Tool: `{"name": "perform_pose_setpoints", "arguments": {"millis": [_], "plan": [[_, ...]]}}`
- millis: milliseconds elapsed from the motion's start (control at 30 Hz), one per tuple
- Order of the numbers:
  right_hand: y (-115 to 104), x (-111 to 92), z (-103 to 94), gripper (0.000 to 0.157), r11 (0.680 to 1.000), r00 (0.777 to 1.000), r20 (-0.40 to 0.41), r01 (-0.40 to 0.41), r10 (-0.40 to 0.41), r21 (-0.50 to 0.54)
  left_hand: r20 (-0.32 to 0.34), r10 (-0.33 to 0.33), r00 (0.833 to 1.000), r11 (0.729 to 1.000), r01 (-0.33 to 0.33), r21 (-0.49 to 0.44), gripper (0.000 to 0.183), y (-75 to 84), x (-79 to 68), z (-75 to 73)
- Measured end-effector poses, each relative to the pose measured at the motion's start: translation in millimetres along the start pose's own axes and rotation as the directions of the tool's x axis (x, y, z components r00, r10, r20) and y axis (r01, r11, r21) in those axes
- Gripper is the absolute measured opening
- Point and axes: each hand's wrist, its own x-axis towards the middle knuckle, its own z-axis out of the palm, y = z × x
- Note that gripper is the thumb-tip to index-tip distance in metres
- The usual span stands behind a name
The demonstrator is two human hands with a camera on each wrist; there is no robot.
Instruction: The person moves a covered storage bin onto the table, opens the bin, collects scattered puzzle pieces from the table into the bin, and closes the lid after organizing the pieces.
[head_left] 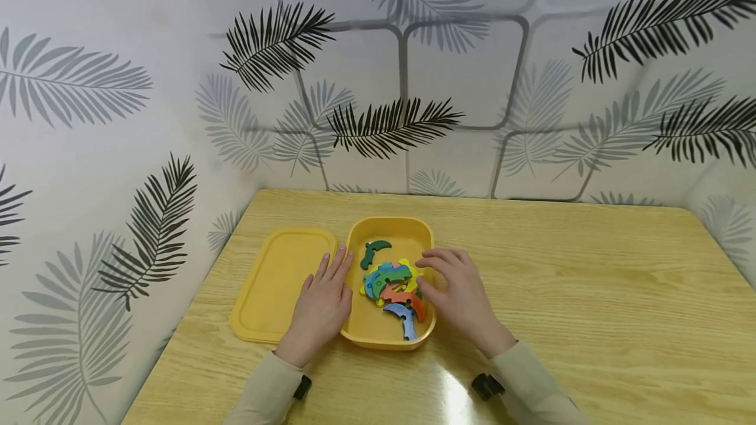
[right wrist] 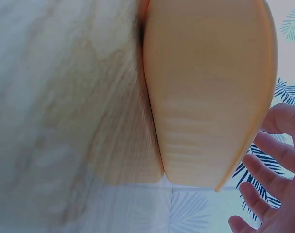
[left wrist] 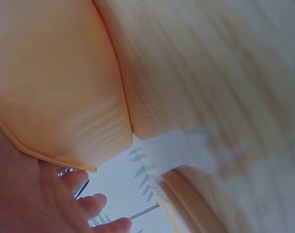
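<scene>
A yellow plastic container [head_left: 367, 328] stands on the table with several colourful puzzle pieces inside. A dark green curved piece [head_left: 369, 256] lies apart toward the back. Blue, green, orange and yellow pieces overlap in the middle, and a lilac-blue piece [head_left: 407, 321] lies at the front. My left hand [head_left: 323, 307] rests along the left rim with its fingers straight; the left wrist view shows the container's outer wall [left wrist: 64, 82] beside it. Over the right rim, my right hand [head_left: 463, 290] reaches with bent, spread fingers, its fingertips close to the yellow piece [head_left: 411, 269].
A flat yellow lid [head_left: 277, 287] lies left of the container, partly behind my left hand. The wooden table [head_left: 579, 294] stretches to the right. A wall with a leaf pattern [head_left: 366, 169] rises behind the table's back edge.
</scene>
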Motion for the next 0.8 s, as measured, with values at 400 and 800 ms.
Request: {"name": "perform_pose_setpoints", "arguments": {"millis": [400,800], "plan": [[1,-12,-4.3,0.026,0.999,0.999,0.004,-0.033,0.033,0.043,0.044,-0.023,0.999,0.992,0.028,-0.12,0.051,-2.8,0.4,-6.2],[-4,-21,-7.4,0.026,0.996,1.0,-0.005,-0.03,0.03,0.081,-0.043,-0.075,0.996,0.99,0.069,-0.126,0.051,-24.9,-12.9,-20.6]]}}
